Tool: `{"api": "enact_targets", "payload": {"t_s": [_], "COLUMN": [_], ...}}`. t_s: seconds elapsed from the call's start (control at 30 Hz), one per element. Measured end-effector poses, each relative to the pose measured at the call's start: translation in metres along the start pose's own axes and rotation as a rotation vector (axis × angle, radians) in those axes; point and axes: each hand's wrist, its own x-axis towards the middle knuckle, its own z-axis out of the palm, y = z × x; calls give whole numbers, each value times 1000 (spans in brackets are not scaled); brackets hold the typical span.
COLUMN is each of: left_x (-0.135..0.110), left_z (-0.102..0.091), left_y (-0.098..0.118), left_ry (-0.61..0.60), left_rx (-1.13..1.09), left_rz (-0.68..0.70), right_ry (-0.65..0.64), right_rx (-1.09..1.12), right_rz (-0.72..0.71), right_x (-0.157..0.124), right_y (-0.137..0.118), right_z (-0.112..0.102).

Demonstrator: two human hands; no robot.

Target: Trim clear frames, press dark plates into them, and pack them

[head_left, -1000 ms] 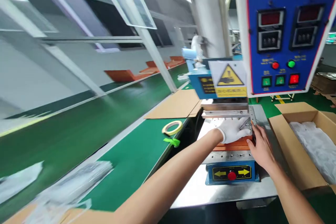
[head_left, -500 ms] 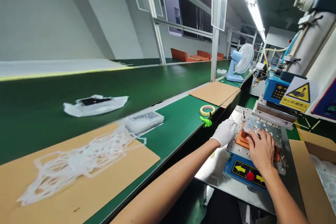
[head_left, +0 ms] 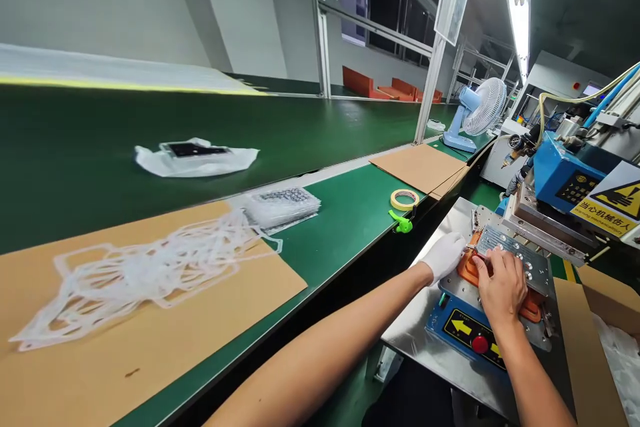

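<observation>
Watching from beside the bench, I see both hands working close under a press. The left hand, in a white glove, lies flat with its fingers extended, their tips at the edge of an orange fixture; I can't tell if they pinch anything there. The bare right hand curls over a perforated steel plate, and its fingertips rest on the surface, though whether they grip or only press is unclear. The plate sits on the fixture, just below and in front of the blue press head.

The main danger seems to be a crush: a warning sign showing a hand stands right there, and a careless touch on the control panel while fingers remain under the head could trap them. The plate could also sit askew on the fixture if it's nudged unevenly, spoiling the alignment. The bare fingers might leave marks or slip on the steel, too.
</observation>
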Motion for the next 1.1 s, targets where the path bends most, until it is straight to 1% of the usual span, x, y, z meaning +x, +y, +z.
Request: {"api": "enact_targets", "payload": {"t_s": [0.07, 0.13, 0.23, 0.4, 0.53, 0.67, 0.83, 0.97, 1.1], "left_x": [-1, -4, -10, -16, -13, -4, 2, -10, -31], "left_z": [0, 2, 7, 15, 18, 17, 13, 11, 19], "left_y": [4, 9, 13, 11, 12, 16, 21, 23, 25], "left_ry": [32, 40, 52, 113, 165, 223, 266, 238, 203], "left_rx": [-87, -193, -349, -490, -514, -449, -212, -53, 65], "left_rz": [-69, -132, -188, -156, -116, -71, 0, 18, 76], "right_ry": [10, 15, 5, -17, 25, 117, 126, 126, 123], "right_rx": [-2, 5, 26, 48, 39, 28, 25, 34, 36], "right_rz": [7, 16, 31, 52, 34, -5, -10, -4, -13], "right_x": [0, 0, -1, -1, -1, -1, -2, -2, -3], "right_y": [-1, -1, -1, -1, 0, 2, 2, 1, 2], "right_z": [1, 1, 2, 2, 4, 8, 9, 8, 10]}}
